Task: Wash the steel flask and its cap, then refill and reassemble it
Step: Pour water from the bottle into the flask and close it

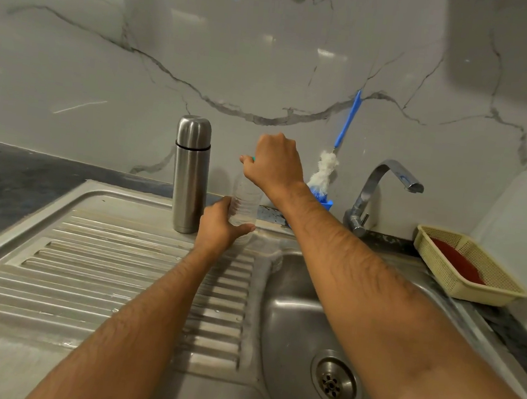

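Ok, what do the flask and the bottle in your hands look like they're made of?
The flask looks like brushed stainless steel: a grey satin sheen with soft vertical highlights and a dark seam under its cap. The bottle looks like thin clear plastic: see-through, faintly ribbed, with a teal cap just showing.

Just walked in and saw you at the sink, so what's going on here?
A person is working on a clear plastic bottle standing at the back of the steel draining board. The left hand grips its lower body while the right hand closes over its top, where a bit of green cap shows. The steel flask stands capped and untouched just left of it. A blue bottle brush leans on the wall by the tap.
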